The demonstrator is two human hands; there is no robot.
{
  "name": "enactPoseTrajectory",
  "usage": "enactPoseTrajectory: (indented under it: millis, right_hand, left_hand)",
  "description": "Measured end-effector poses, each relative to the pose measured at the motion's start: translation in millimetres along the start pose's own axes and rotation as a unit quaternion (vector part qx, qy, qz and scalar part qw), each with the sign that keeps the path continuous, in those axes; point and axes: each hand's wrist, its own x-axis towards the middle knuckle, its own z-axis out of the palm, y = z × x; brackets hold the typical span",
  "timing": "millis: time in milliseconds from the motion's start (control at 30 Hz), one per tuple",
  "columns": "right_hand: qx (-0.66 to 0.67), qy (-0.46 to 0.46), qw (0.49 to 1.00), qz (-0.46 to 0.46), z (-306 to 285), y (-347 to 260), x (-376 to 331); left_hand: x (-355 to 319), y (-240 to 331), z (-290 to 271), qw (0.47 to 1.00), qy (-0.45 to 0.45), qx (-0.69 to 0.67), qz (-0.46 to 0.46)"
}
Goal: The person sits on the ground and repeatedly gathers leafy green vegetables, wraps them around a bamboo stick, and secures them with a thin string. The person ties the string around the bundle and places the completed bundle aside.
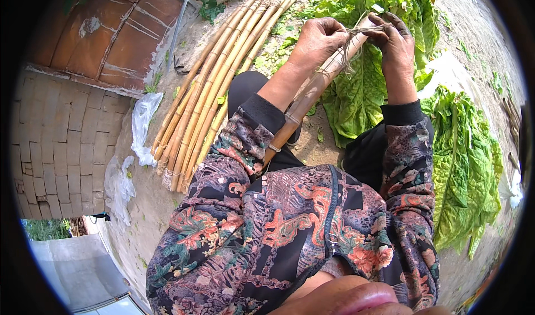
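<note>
A thick bamboo pole (309,97) slants away from my lap toward the far right. Thin tan string (346,56) is wound about its far part, with loose strands hanging. My left hand (319,40) pinches the string at the pole's left side, thumb and finger pressed together. On the other side, my right hand (397,44) has its fingers curled around the string by the pole's far end. Exactly how the strands cross between the fingers is too small to tell. Beneath the pole and my hands lie large green leaves (359,106), some of them yellowish.
A bundle of bamboo poles (220,86) lies on the ground at left. Another heap of broad leaves (462,164) is to my right, beside white plastic sheeting (454,72). Crumpled clear plastic (145,125) lies near the brick paving (67,136) and rusty metal panel (106,30).
</note>
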Motion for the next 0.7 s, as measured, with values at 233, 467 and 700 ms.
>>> enactPoseTrajectory:
  millis: [233, 467, 700]
  right_hand:
    - [-0.005, -0.08, 0.992, -0.096, 3.1, -33.7, -16.9]
    - [-0.09, 0.002, 0.994, -0.061, -6.1, -39.4, -16.0]
    - [-0.323, -0.21, 0.921, -0.059, 5.5, -3.9, -22.9]
  left_hand:
    - [-6.9, -14.8, -21.4, 0.999, 0.01, -0.047, 0.015]
    - [-6.4, -10.7, -27.9, 0.998, 0.038, -0.049, 0.015]
    - [-15.4, 9.9, -11.9, 0.989, -0.055, -0.136, 0.005]
